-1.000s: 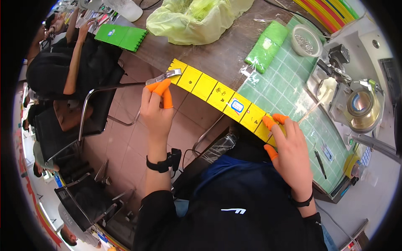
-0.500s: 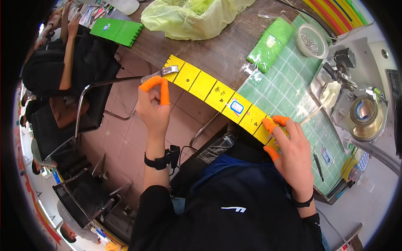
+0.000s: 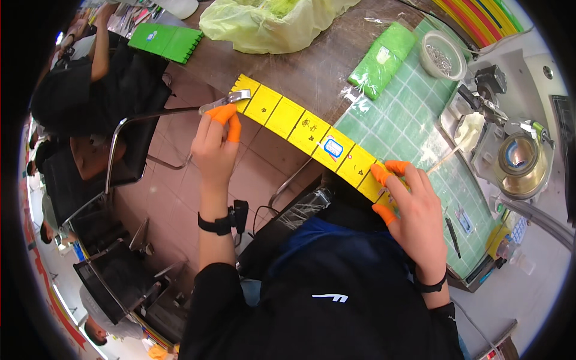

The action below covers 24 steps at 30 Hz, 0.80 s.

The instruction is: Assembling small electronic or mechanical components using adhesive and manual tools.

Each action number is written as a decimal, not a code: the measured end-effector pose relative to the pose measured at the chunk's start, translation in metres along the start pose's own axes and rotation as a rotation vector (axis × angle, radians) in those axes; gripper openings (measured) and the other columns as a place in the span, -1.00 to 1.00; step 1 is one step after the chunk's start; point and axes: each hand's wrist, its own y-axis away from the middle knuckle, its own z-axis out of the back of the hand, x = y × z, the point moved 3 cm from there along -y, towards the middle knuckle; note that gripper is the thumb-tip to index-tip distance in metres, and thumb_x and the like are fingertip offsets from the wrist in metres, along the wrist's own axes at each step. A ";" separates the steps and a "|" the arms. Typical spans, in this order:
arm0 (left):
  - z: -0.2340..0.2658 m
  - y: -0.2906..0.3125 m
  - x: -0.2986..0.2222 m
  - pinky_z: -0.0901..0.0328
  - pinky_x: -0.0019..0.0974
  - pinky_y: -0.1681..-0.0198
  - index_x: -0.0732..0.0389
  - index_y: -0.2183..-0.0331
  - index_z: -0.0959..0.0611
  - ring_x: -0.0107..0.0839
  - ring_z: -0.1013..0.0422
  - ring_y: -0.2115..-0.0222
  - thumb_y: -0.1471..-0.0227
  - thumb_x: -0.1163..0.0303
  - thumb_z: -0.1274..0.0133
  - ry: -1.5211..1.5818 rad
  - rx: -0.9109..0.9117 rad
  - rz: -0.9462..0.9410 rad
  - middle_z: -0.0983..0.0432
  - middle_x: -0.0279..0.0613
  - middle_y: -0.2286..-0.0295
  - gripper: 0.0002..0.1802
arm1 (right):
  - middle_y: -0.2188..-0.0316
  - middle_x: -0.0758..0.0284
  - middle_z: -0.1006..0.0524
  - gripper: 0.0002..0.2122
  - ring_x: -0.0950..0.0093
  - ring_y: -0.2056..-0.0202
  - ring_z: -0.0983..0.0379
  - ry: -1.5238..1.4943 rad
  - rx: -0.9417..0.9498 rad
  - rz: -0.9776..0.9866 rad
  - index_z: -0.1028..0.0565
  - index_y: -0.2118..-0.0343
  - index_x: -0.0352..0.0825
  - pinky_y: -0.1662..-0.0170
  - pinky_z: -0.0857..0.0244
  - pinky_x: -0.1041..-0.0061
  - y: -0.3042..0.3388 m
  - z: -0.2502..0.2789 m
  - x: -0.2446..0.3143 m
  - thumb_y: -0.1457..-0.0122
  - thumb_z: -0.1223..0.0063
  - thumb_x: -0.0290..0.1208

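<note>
- Left fingers [image 3: 223,112], in orange cots, are pinched narrowly round a silver metal clip [image 3: 240,95]; I cannot make out its exact kind, since its body runs behind my fingertips.
- My clip points to the right and slightly upward, its tip lying over the notched end of the yellow segmented board [image 3: 284,122].
- Right fingers [image 3: 378,175], also in orange cots, are at the board's opposite end: two on the upper side, thumb toward the lower edge. They stand moderately apart, and I cannot tell whether they grip it or only steady it.
- That board lies between my two hands, its long axis slanting from upper left to lower right, away from my left fingers and down toward my right ones.
- For its notched end, my left hand is much the nearer; my right is well apart from it, nearly the board's whole length off.
- From my left fingertips, the notched end lies just up and to the right; the blue-edged label [image 3: 333,147] sits further along, closer to my right hand.
- Along the near edge of the worktop [image 3: 282,69] runs the board; whether it rests there or is held a little above, I cannot tell.
- Beyond its right half spreads a green gridded mat [image 3: 390,129], with a green wrapped packet [image 3: 384,63] near the far side.
</note>
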 end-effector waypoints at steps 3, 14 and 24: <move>0.006 -0.002 0.006 -0.18 -0.49 0.53 0.25 0.27 -0.69 -0.54 -0.28 0.62 0.06 0.67 -0.25 -0.005 -0.044 -0.110 -0.58 -0.22 0.36 -0.76 | 0.03 0.25 -0.44 -0.47 0.23 0.05 -0.40 -0.017 -0.005 0.025 -0.49 -0.02 -0.28 0.02 -0.36 0.31 0.001 -0.005 0.001 0.11 -0.32 -0.57; 0.051 -0.059 -0.139 -0.36 -0.48 0.49 0.44 0.09 -0.63 -0.41 -0.50 0.49 -0.02 0.63 -0.28 0.140 -0.209 -0.364 -0.67 -0.02 0.31 -0.63 | 0.15 0.17 -0.46 -0.62 0.17 0.12 -0.44 -0.125 -0.244 0.163 -0.45 0.01 -0.33 0.06 -0.35 0.27 0.029 0.012 -0.039 -0.08 -0.22 -0.45; -0.012 -0.136 -0.291 -0.35 -0.38 0.55 0.30 0.11 -0.70 -0.30 -0.52 0.63 -0.02 0.63 -0.21 0.523 0.359 -0.536 -0.64 -0.09 0.50 -0.68 | 0.35 0.26 -0.50 -0.71 0.20 0.27 -0.48 -0.083 -0.395 -0.137 -0.51 0.06 -0.28 0.19 -0.37 0.27 0.135 0.047 -0.086 -0.15 -0.20 -0.36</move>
